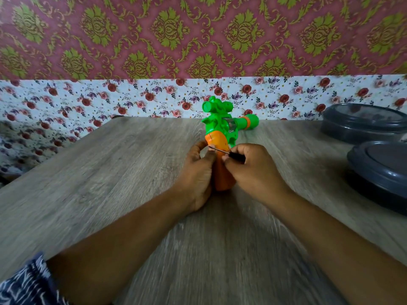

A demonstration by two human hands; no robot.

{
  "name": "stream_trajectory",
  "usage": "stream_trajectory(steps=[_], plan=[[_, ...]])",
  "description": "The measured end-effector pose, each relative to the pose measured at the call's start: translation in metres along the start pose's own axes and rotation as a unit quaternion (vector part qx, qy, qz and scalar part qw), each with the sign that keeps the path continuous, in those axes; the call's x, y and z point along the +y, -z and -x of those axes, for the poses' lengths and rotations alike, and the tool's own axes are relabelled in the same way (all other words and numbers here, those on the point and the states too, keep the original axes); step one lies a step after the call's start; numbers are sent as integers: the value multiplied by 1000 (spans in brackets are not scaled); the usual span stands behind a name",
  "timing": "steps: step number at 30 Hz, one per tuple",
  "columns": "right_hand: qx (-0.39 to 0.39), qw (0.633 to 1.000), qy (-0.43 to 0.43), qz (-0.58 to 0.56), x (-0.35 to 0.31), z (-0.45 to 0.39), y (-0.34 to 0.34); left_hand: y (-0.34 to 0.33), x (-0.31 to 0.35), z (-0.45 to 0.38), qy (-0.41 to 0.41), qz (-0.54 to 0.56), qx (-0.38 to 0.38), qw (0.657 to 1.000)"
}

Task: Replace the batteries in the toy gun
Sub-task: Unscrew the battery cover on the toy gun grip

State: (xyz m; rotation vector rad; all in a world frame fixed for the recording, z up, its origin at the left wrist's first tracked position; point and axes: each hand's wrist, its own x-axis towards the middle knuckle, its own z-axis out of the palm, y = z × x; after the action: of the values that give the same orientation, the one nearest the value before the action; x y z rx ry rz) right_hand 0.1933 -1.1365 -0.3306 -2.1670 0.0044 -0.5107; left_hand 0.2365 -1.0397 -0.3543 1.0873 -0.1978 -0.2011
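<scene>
Patterned sleeve (26,282) lowest in view | left hand (198,172) grip clenched round toy gun (222,137) handle, steadying it on table (110,194) | right hand (253,170) grip grasping screwdriver (229,153), tip at handle, likely battery-cover screw

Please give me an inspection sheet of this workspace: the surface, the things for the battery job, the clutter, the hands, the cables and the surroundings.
Surface: grey wood-grain table, bare in front of the person.
Job's things: green and orange toy gun at the middle of the table, orange handle toward the person; small screwdriver with its tip on the handle. No batteries seen.
Clutter: two dark grey lidded containers at the right edge.
Hands: left hand has its grip on the handle; right hand has its grip on the screwdriver.
Cables: nothing seen.
Surroundings: floral wallpaper behind the table, red and gold pattern above it; patterned blue cloth at bottom left.
</scene>
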Motion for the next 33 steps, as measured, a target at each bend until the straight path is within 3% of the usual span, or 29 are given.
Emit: stream_trajectory(steps=[4,8,11,17,24,28,33], plan=[[-53,992,-115,26,13,-15,41,-1,0,1,5,6,5,1000],[-95,956,-250,120,34,-20,71,-1,0,1,3,6,5,1000],[-115,941,-286,140,39,-20,72,0,-1,1,7,4,2,1000],[-110,950,-268,114,45,-22,76,1,1,1,15,-6,-1,1000],[71,986,-148,9,46,-26,84,2,2,-1,42,22,26,999],[77,993,-83,-24,36,-24,68,5,-6,-4,42,-48,68,996],[88,996,14,-13,20,-16,38,2,-5,-3,35,-14,71,997]])
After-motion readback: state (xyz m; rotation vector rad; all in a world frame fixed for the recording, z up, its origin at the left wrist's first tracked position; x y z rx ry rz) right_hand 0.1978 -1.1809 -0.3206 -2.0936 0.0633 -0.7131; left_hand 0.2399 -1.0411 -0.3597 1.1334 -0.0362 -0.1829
